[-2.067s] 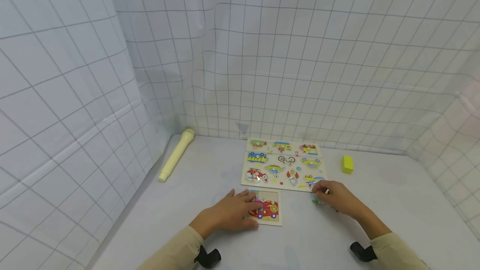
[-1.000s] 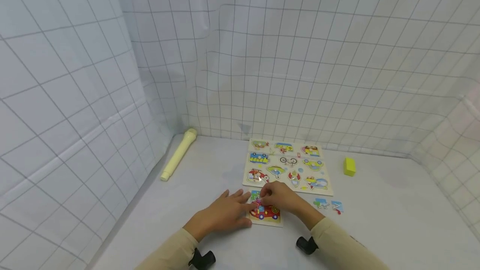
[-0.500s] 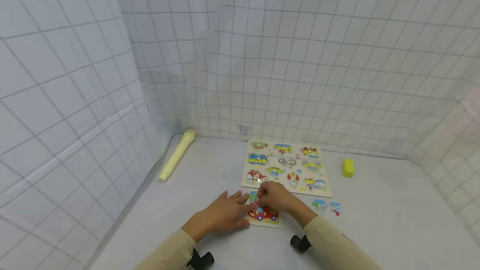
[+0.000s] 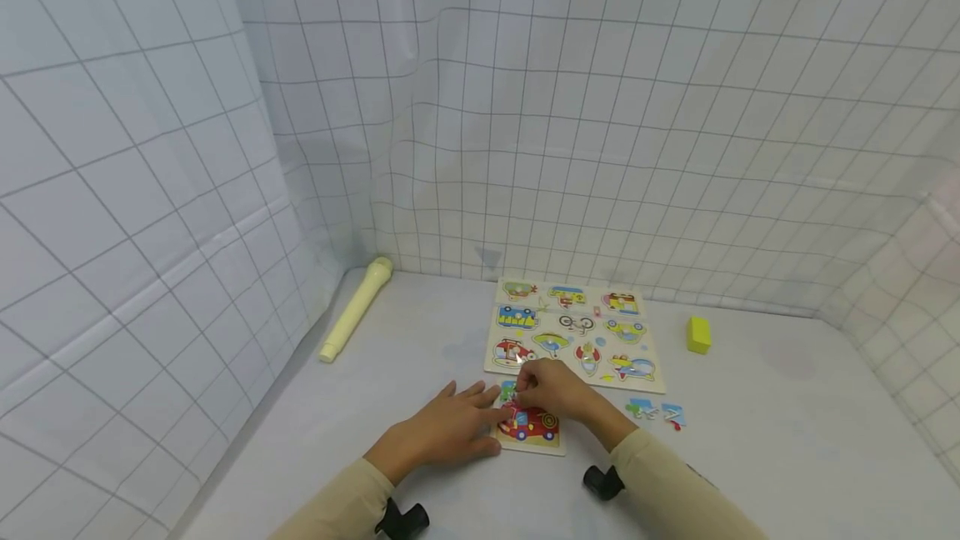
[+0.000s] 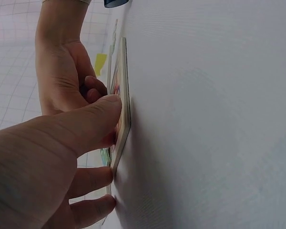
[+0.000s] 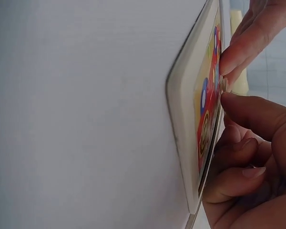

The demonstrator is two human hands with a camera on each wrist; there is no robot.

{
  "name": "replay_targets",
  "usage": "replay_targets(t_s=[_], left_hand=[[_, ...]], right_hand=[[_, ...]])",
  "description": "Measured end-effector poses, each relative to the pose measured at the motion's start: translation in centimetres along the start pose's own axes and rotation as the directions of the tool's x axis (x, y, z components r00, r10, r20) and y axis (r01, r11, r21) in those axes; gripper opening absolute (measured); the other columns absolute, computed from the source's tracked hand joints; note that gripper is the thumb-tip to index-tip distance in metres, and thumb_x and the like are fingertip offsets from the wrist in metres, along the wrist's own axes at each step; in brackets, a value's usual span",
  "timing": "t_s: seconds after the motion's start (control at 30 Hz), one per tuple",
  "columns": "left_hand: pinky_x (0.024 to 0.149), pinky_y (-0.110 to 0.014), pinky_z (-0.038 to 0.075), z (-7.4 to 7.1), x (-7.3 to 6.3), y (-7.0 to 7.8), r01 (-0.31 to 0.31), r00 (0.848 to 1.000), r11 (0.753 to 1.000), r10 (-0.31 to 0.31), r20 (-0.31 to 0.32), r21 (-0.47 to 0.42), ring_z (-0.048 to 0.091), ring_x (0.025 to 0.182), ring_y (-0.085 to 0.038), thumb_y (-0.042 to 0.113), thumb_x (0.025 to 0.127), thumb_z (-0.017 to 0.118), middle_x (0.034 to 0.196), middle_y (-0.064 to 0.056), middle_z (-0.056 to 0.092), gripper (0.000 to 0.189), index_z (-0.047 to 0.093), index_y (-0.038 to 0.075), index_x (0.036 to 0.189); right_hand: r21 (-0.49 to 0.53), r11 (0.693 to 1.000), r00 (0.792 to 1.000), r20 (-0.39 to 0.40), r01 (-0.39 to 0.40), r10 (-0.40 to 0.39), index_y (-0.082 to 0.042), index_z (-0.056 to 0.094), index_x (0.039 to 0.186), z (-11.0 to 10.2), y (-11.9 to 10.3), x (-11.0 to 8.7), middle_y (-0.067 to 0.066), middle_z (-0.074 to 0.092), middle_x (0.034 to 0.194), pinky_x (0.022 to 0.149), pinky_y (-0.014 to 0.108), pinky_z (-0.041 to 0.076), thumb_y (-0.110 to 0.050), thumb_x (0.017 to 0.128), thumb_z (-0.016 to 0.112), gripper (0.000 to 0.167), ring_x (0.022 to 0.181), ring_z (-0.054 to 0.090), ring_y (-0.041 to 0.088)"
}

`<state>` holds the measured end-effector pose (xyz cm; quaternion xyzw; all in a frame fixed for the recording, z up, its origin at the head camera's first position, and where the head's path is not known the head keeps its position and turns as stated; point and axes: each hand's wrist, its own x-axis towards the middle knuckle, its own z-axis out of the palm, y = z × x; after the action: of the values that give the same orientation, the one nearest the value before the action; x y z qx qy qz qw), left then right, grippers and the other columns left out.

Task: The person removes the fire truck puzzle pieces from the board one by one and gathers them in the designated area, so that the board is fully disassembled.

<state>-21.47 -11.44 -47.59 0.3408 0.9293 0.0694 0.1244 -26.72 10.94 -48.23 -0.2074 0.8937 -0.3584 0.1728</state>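
In the head view a small jigsaw puzzle (image 4: 536, 432) with a red fire-engine picture lies in its wooden frame on the table. My left hand (image 4: 450, 427) spreads flat over its left side, fingers straight and thumb along the near left edge. Over the upper part of the picture, my right hand (image 4: 555, 392) pinches a small puzzle piece (image 6: 225, 85), its edge showing at the thumb tip in the right wrist view. Most of that piece is hidden by fingers. Two loose blue puzzle pieces (image 4: 673, 415) lie right of the frame.
Behind the jigsaw lies a larger knob puzzle board (image 4: 555, 325) with several vehicle shapes. A yellow block (image 4: 698, 335) stands to its right, and a pale yellow tube (image 4: 356, 311) lies at the left near the grid-patterned curtain (image 4: 525, 107).
My right hand has moved left from the loose pieces to the jigsaw, bringing a piece, and over the last second stays there with small shifts. My left hand stays on the frame.
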Motion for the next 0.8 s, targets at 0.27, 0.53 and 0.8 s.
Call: replay_targets(t_s=[0.27,0.53,0.8], left_hand=[[0.115,-0.066,0.029,-0.1,0.0,0.2,0.013,1.0,1.0,-0.013,-0.001,-0.015,0.036,0.15,-0.031,0.054,0.099,0.06,0.161,-0.003,0.042,0.053,0.054,0.035,0.148],[0.117,-0.064,0.029,0.3,0.1,0.2,0.026,1.0,0.999,-0.026,-0.003,-0.04,0.035,0.15,-0.031,0.055,0.098,0.061,0.161,-0.002,0.042,0.053,0.056,0.035,0.146],[0.116,-0.061,0.033,0.4,0.4,0.0,0.005,0.997,0.999,-0.009,-0.076,-0.043,0.041,0.147,-0.032,0.052,0.098,0.062,0.155,-0.004,0.05,0.049,0.061,0.03,0.142]], right_hand=[[-0.002,0.999,0.998,-0.057,0.035,-0.035,-0.015,0.065,0.087,-0.5,0.6,-0.9,-0.004,0.061,0.077,0.06,0.024,0.045,-0.019,0.092,0.075,0.012,0.069,0.056,0.011],[0.033,0.999,0.985,-0.172,0.016,-0.01,-0.016,0.067,0.086,-1.8,2.3,-2.8,-0.004,0.061,0.08,0.062,0.026,0.045,-0.021,0.091,0.076,0.011,0.076,0.055,0.013],[0.032,0.999,0.976,-0.214,-0.032,0.039,-0.015,0.067,0.089,-4.7,4.8,-5.0,-0.003,0.06,0.081,0.061,0.026,0.044,-0.019,0.092,0.075,0.01,0.078,0.054,0.016]])
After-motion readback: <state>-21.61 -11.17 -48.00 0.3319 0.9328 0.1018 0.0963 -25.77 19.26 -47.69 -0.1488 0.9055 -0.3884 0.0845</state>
